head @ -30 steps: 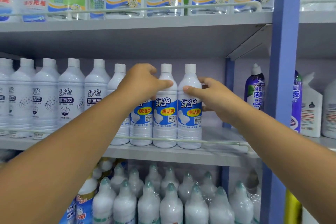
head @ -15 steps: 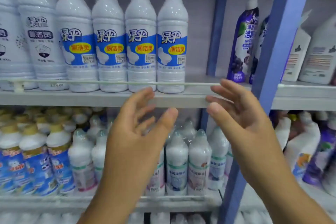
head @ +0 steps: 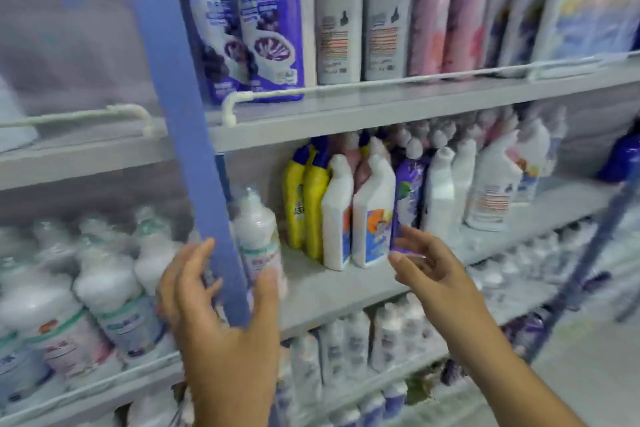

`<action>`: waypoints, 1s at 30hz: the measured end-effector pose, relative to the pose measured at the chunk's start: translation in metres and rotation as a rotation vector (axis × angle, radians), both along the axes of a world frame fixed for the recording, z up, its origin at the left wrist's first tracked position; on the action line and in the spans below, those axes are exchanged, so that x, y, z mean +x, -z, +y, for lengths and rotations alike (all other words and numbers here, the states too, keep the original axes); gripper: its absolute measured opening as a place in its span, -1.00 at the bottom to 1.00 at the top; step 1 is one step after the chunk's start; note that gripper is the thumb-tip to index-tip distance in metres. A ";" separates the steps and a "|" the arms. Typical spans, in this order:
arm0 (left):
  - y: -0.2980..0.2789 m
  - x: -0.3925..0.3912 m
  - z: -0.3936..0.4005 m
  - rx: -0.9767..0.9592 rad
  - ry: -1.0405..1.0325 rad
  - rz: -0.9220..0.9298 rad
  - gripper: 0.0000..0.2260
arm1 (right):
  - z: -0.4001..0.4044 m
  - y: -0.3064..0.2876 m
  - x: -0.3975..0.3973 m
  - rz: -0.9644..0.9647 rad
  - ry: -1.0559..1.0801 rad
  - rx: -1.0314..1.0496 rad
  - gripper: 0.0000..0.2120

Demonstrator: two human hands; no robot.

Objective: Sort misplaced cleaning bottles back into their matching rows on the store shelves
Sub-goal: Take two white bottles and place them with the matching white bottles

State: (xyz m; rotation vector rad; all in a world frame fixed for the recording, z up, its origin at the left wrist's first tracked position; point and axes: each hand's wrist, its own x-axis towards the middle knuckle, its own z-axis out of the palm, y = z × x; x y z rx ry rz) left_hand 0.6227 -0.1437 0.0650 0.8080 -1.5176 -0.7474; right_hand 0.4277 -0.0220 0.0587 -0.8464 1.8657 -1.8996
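Observation:
Both hands hang empty in front of the middle shelf (head: 339,288). My left hand (head: 221,302) is open with spread fingers, in front of the blue upright post (head: 194,156) and a white round bottle with a pale label (head: 258,236). My right hand (head: 433,267) is open, fingers stretched toward a purple bottle (head: 408,191) wedged between white angled-neck bottles (head: 372,215). Two yellow bottles (head: 308,198) stand left of those. The picture is blurred by motion.
The upper shelf (head: 381,104) holds purple-label bottles (head: 263,24), white bottles (head: 337,28) and pink ones (head: 446,7) behind a white rail. White round bottles (head: 104,288) fill the left bay. More bottles stand on the lowest shelf (head: 363,350).
The view has swung right and down, from the blue-label white bottles to the bay right of the post. Both hands left those bottles and dropped, open, to the middle shelf.

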 end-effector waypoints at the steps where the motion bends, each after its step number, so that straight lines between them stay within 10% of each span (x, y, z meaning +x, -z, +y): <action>1: 0.005 -0.017 0.011 -0.085 -0.065 0.056 -0.43 | 0.017 0.006 -0.022 -0.020 0.011 0.018 -0.44; 4: 0.015 -0.086 0.055 0.055 0.117 0.216 -0.50 | 0.072 0.017 -0.088 -0.070 0.032 0.070 -0.48; 12: 0.029 -0.297 0.160 0.399 0.431 -0.130 -0.52 | 0.194 0.020 -0.239 -0.054 0.137 0.090 -0.53; 30: 0.047 -0.654 0.197 0.426 0.721 -0.094 -0.52 | 0.202 0.017 -0.551 0.053 0.295 0.179 -0.52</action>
